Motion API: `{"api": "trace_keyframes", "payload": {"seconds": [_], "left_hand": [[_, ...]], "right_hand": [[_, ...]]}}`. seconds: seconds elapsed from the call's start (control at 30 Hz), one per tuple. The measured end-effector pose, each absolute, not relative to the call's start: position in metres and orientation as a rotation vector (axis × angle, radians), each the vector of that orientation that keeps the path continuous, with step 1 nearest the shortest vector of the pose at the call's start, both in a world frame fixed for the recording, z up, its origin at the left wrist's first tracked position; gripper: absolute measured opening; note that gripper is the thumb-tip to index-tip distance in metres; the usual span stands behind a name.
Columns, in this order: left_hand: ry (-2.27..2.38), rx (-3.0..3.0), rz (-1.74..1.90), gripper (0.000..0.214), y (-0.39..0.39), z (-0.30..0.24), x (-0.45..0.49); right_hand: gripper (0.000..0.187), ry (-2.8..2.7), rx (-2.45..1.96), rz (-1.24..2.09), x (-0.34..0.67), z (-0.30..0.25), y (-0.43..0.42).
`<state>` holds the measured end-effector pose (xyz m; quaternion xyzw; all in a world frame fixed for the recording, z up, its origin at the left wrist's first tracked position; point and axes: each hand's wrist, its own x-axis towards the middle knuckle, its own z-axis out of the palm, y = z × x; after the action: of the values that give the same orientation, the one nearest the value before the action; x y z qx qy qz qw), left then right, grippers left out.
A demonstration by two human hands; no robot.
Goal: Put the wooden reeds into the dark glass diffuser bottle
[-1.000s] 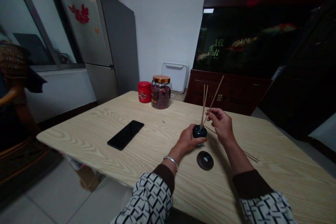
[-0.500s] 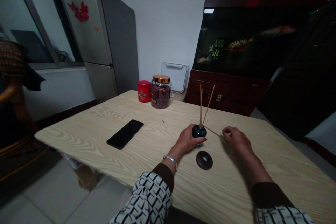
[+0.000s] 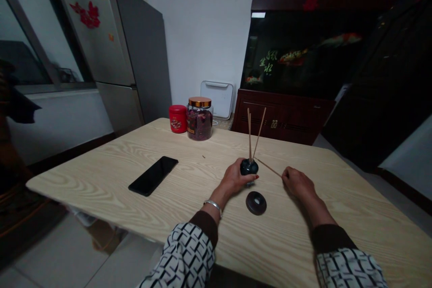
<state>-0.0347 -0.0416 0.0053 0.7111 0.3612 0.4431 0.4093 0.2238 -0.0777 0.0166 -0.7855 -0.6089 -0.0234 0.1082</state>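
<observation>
My left hand (image 3: 233, 178) is wrapped around a small dark glass bottle (image 3: 249, 167) standing on the table. Several thin reed sticks (image 3: 259, 133) rise out of the bottle's mouth. Another reed stick (image 3: 268, 166) slants down from beside the bottle toward the right, and its far end meets the fingertips of my right hand (image 3: 299, 182), which are pinched on it. A dark round ring-shaped lid (image 3: 256, 203) with a light centre lies on the table just in front of the bottle.
A black phone (image 3: 153, 176) lies on the wooden table (image 3: 111, 166) to the left. Toward the back edge stand a red canister (image 3: 177, 119) and a copper-lidded jar (image 3: 200, 121). A small brown bit (image 3: 204, 157) rests mid-table. Behind are a fridge (image 3: 141, 49) and a fish tank (image 3: 303, 72).
My right fingers, a little apart at the stick's end before, have closed on it. The left hand still holds the bottle. The view has turned slightly right, and the person at left shows less.
</observation>
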Motion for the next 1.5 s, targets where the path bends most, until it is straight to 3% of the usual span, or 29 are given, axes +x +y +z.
{"api": "trace_keyframes", "payload": {"seconds": [0.17, 0.3, 0.47, 0.6, 1.33, 1.5], "left_hand": [[0.92, 1.781, 1.116, 0.058, -0.042, 0.007, -0.034], [0.944, 1.786, 1.095, 0.06, -0.042, 0.007, -0.035], [0.965, 1.811, 1.095, 0.059, -0.041, 0.006, -0.035], [0.965, 1.81, 1.078, 0.061, -0.04, 0.007, -0.035], [0.971, 1.844, 1.079, 0.061, -0.039, 0.005, -0.034], [0.966, 1.829, 1.095, 0.064, -0.038, 0.001, -0.033]], "right_hand": [[0.023, -1.736, -2.115, -0.152, 0.221, 0.027, -0.083], [0.028, -1.439, -1.678, -0.263, 0.213, 0.06, -0.084], [0.028, -0.9, -1.021, 0.305, 0.18, 0.112, -0.08], [0.027, -0.835, -0.813, 0.449, 0.15, 0.129, -0.071], [0.026, -1.539, -1.277, 0.35, 0.128, 0.07, -0.047], [0.024, -1.673, -1.681, 0.022, 0.175, 0.052, -0.065]]}}
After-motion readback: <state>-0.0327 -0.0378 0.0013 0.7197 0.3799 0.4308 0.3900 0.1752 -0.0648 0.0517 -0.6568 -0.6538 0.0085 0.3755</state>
